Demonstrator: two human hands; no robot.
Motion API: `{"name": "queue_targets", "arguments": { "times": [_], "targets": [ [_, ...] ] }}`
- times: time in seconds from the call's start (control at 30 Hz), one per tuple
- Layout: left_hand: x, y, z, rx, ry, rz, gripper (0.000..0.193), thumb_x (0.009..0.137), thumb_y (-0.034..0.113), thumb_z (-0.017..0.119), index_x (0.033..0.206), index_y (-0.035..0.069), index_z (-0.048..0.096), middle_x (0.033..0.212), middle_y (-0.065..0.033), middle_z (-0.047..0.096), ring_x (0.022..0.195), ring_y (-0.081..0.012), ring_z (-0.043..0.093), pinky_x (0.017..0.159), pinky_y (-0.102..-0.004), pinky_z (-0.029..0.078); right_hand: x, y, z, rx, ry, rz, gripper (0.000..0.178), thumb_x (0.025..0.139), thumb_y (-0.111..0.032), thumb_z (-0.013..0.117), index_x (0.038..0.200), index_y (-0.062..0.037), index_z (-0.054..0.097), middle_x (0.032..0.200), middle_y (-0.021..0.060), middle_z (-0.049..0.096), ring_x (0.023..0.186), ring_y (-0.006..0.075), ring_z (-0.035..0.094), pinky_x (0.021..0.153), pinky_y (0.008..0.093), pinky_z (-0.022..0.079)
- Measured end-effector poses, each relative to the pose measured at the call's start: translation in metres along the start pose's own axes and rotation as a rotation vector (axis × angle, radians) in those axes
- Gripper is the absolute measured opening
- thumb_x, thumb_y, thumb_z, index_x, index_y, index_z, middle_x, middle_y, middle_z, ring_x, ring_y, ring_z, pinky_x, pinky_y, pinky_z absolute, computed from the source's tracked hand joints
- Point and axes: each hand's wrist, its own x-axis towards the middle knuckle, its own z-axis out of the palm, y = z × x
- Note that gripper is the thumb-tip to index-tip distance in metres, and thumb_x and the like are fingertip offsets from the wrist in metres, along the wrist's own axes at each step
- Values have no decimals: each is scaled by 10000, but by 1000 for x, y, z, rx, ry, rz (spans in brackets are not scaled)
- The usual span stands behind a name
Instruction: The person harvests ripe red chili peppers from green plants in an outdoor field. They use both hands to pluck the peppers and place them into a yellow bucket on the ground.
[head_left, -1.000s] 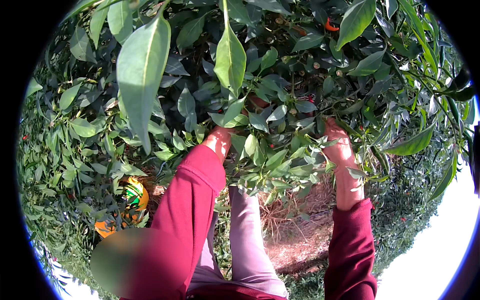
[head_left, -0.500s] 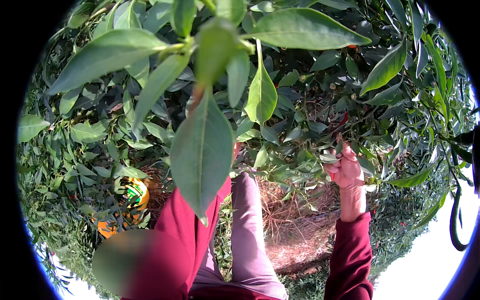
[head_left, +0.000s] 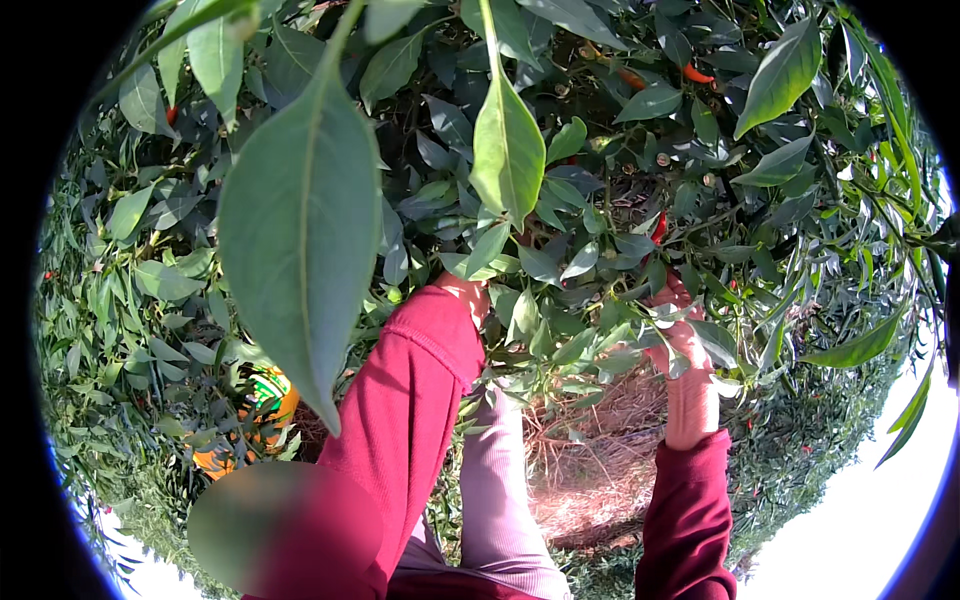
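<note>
My right hand reaches up into a chili plant, its fingers curled in and partly covered by leaves. What it holds, if anything, is hidden. A red chili pepper hangs just above its fingertips. My left hand is pushed into the foliage to the left, with only the back of the hand and wrist showing; leaves hide its fingers. More red chili peppers show farther back, one orange-red chili pepper at the upper right among them.
A big leaf hangs close in front, covering part of the left side. Below it lies an orange and green bag, partly behind leaves. Dry straw covers the ground beside my leg. Dense plants surround the hands.
My left forearm and wrist have come into clearer view as the near leaf shifted left. My right hand stays about in place, its fingers deeper behind leaves; red in its palm no longer shows.
</note>
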Motion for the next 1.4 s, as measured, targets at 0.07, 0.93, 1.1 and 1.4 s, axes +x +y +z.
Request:
{"name": "queue_targets", "arguments": {
  "times": [0.07, 0.93, 1.1, 1.4],
  "targets": [
    [3, 0, -2, 49, 18, 11, 273, 865, 297, 522, 1008, 68, 565, 911, -71, 600, 875, -201, 567, 754, -339, 451, 5, 6, -12, 181, -160, 72, 504, 898, -363, 451, 1296, -56, 413, 1269, 172, 466, 1159, 272, 466, 933, 440, 423],
    [62, 17, -13, 362, 13, 194, 293, 863, 298, 529, 1040, 66, 555, 934, -78, 597, 888, -201, 565, 768, -337, 446, -21, 14, -5, 59, 199, -2, 266, 845, -100, 557, 1107, -70, 526, 1016, 31, 563, 866, 153, 549, 766, 296, 481],
    [64, 11, -19, 369, 11, 182, 297, 863, 298, 530, 1046, 65, 553, 938, -79, 597, 890, -202, 564, 771, -337, 445, -21, 13, 13, 260, 97, 54, 266, 844, -109, 546, 1105, -68, 524, 995, 33, 551, 830, 141, 534, 739, 279, 481],
    [64, 4, -24, 384, 12, 179, 305, 862, 298, 532, 1058, 64, 550, 946, -82, 596, 894, -202, 564, 776, -336, 443, -13, 13, 14, 524, -42, 157, 267, 842, -124, 527, 1102, -63, 518, 955, 38, 530, 764, 120, 507, 690, 247, 480]
  ]
}}
